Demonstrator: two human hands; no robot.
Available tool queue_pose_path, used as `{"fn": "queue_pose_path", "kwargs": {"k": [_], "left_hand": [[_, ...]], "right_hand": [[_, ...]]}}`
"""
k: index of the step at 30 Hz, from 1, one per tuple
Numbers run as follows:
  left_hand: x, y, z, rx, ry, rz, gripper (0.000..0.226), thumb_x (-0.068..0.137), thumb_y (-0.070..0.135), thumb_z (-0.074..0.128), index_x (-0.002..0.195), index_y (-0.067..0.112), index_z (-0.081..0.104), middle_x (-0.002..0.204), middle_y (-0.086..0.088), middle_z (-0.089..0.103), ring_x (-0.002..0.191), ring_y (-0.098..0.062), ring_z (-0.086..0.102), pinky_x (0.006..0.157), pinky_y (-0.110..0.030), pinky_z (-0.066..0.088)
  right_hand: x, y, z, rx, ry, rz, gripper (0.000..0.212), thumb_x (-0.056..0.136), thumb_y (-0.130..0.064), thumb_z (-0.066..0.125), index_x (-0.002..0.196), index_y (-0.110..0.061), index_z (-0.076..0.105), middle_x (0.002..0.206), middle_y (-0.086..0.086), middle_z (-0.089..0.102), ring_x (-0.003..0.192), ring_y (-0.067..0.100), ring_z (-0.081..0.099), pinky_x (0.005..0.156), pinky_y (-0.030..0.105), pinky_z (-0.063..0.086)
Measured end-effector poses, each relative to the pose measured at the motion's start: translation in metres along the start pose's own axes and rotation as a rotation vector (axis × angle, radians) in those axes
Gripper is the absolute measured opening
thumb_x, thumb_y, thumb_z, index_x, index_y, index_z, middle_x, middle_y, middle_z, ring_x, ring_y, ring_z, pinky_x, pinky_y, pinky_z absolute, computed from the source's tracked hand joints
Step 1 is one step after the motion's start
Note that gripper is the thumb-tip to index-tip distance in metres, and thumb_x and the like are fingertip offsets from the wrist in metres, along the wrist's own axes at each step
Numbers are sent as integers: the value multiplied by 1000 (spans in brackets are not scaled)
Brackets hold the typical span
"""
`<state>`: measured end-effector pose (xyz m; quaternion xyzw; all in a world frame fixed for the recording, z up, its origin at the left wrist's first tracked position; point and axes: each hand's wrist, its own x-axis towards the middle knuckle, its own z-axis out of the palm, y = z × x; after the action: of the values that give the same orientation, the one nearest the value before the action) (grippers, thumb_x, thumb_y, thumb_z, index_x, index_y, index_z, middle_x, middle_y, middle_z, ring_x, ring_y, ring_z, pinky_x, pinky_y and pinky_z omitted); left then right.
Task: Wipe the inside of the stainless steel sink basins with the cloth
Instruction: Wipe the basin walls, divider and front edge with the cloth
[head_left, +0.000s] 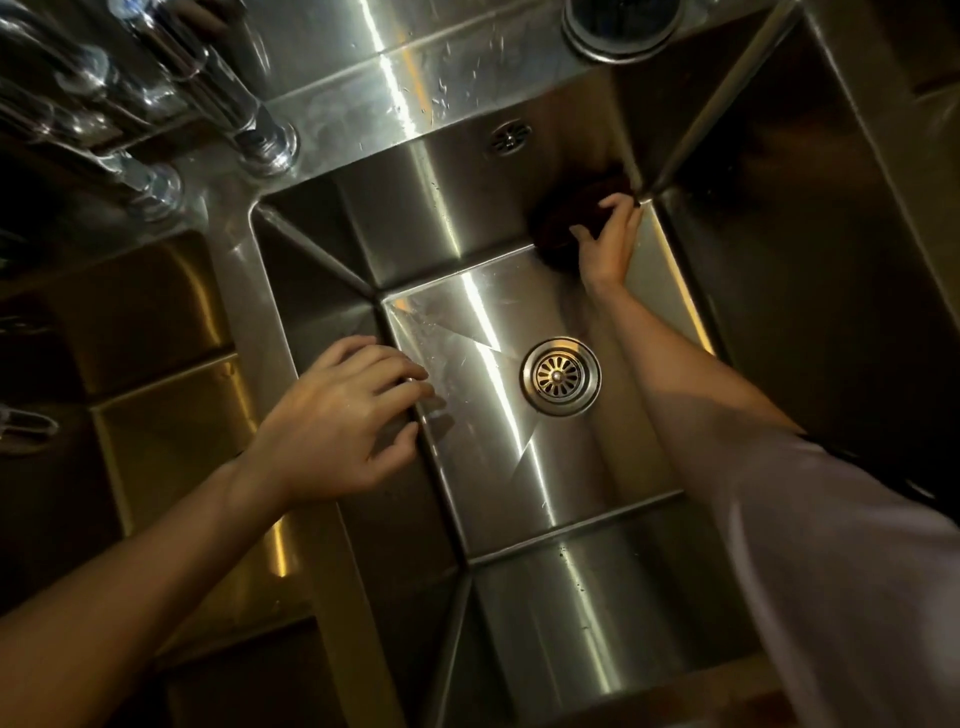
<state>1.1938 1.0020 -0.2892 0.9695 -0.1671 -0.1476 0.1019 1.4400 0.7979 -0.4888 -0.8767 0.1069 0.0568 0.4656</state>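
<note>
right hand (608, 244) grips the dark cloth (566, 218), fingers curled over it, pressing it into the far right corner of the centre basin (519, 467) where back wall, right wall and floor meet. left hand (343, 415) rests with fingers spread and relaxed on the left rim of that basin, holding nothing, looks like a brace. largest first: the steel sink, centre basin in full view, a second basin (810, 249) to the right mostly in shadow, its floor too dark to read. taps (208, 104) stand on the back ledge at upper left. drain strainer (561, 376) sits mid floor, overflow grille (510, 137) on the back wall. water spots and streaks show on the floor near the left hand and on the back ledge. to do this step well, probably keep firm pressure in the corner seam, drag along the wall-floor crease, then overlap strokes along the grain toward the drain, refold the cloth for a clean face. walls, floor streaks and the right basin seem not yet done.
</note>
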Motion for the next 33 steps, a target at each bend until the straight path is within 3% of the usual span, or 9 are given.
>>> {"fn": "queue_pose_path", "kwargs": {"k": [6, 12, 15, 20, 24, 26, 30, 33], "left_hand": [[0, 0, -1, -9, -34, -21, 43, 87, 39, 43, 114, 17, 67, 117, -4, 66, 114, -20, 58, 107, -42, 34], [0, 2, -2, 8, -42, -23, 43, 87, 40, 42, 114, 18, 67, 117, -3, 66, 113, -19, 58, 107, -38, 30], [1, 2, -4, 23, -49, -23, 44, 86, 41, 42, 113, 18, 67, 115, -3, 66, 112, -20, 59, 106, -36, 28], [1, 2, -3, 37, -42, -7, 43, 86, 41, 42, 112, 19, 67, 114, -3, 66, 110, -19, 59, 104, -35, 28], [0, 0, 0, 31, -28, 9, 42, 86, 41, 42, 112, 19, 67, 114, -2, 66, 109, -18, 58, 104, -36, 28], [0, -1, 1, 24, -24, 13, 42, 86, 41, 43, 112, 18, 67, 114, -3, 66, 109, -19, 58, 103, -37, 30], [1, -2, 1, 12, -24, 21, 43, 86, 40, 43, 113, 16, 67, 115, -4, 66, 109, -20, 59, 103, -39, 33], [1, -2, 2, 19, -17, 25, 43, 86, 39, 44, 112, 15, 68, 114, -5, 66, 108, -22, 60, 102, -40, 35]], "right_hand": [[-11, -10, -9, 136, 127, -44, 36, 80, -4, 66, 114, -4, 54, 124, 11, 49, 117, 26, 49, 98, 31, 37], [-16, -55, -48, 308, 275, -263, 35, 79, -7, 69, 112, -6, 57, 115, 8, 52, 110, 14, 52, 92, 2, 33], [-17, -74, -62, 390, 296, -321, 35, 79, -7, 69, 113, -8, 57, 115, 4, 51, 111, 10, 52, 95, 4, 35], [-10, -72, -63, 363, 281, -354, 35, 79, -4, 68, 112, -4, 55, 115, 9, 49, 111, 14, 51, 93, 0, 33], [3, -44, -48, 257, 238, -257, 38, 79, 2, 66, 114, 2, 51, 123, 14, 45, 119, 21, 47, 90, -6, 28], [10, -26, -39, 192, 213, -181, 39, 79, 3, 65, 115, 2, 50, 125, 16, 44, 122, 24, 47, 94, -1, 31], [17, 1, -20, 88, 164, -51, 40, 80, 1, 63, 117, -1, 48, 128, 16, 44, 120, 30, 50, 99, 31, 45], [23, 13, -12, 36, 112, 22, 41, 80, 1, 64, 117, -3, 47, 130, 14, 44, 121, 30, 49, 100, 39, 44]]}}
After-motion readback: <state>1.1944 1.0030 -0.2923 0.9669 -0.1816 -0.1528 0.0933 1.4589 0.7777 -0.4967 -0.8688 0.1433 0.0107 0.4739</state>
